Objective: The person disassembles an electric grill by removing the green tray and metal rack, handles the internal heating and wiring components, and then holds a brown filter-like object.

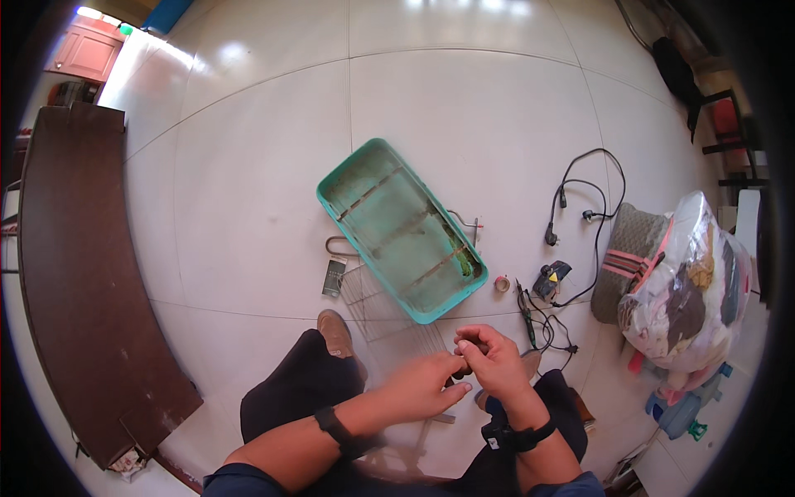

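The person sits on the tiled floor [248,207], both knees in dark trousers and a brown shoe [337,331] at the left knee. Each wrist wears a black band.

The right hand [489,358] is closed in a fist around a small dark object [461,372], of which only an end shows below the fingers; what it is cannot be told. The left hand [426,385] lies just beside it with fingers stretched out flat, their tips at the dark object; it grips nothing.

Just beyond the hands a wire rack [389,311] lies on the floor, partly under a teal tray [331,192] that sits at a slant. The tray is grimy inside, with 3 thin strips across its bottom and a green thing near its right end. A small flat dark item [334,276] lies left of the rack.

Right of the tray are a tape roll [502,284], a dark tool [550,280] and a black cord [592,186] with plugs, looping away. Farther right stand a woven bag [633,257] and a clear sack of cloth [687,290].

A long brown board [74,273] runs along the left.
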A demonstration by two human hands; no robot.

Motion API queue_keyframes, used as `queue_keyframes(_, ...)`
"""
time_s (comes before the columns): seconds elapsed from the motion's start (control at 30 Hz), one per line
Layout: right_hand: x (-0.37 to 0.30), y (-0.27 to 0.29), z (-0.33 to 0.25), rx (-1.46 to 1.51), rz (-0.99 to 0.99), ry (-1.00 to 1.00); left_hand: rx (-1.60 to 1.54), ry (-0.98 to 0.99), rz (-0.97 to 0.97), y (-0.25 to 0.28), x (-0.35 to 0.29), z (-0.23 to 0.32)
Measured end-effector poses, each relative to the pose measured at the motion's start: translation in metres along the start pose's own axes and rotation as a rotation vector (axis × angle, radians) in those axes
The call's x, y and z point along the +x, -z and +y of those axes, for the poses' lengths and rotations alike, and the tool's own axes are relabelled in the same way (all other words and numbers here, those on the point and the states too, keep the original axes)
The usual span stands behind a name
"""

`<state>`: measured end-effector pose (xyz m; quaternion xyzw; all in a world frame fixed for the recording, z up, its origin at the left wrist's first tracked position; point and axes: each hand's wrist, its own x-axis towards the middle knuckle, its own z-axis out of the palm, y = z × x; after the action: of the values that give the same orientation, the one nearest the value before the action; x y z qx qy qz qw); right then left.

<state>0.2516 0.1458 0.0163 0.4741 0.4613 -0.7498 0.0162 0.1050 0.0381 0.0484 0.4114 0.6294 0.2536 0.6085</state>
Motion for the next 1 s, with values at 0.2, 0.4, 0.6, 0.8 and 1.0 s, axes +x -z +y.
queue_keyframes(0.2, -0.028, -0.016, -0.068, -0.355, 0.049, 0.21, -0.181, 0.068, 0.105, 0.03, -0.022, 0.03)
queue_keyframes(0.4, -0.094, -0.115, -0.214, -0.865, -0.043, 0.774, -1.309, 0.081, 0.169, 0.11, -0.107, 0.144)
queue_keyframes(0.6, -0.162, -0.249, -0.322, -1.078, -0.215, 0.971, -1.495, -0.184, 0.246, 0.215, -0.251, 0.249)
queue_keyframes(0.8, -0.207, -0.352, -0.463, -1.128, -0.451, 1.161, -1.599, -0.353, 0.3, 0.296, -0.363, 0.288)
queue_keyframes(1.0, -0.215, -0.42, -0.544, -1.257, -0.822, 1.226, -1.042, -0.345, 0.389, 0.319, -0.424, 0.273)
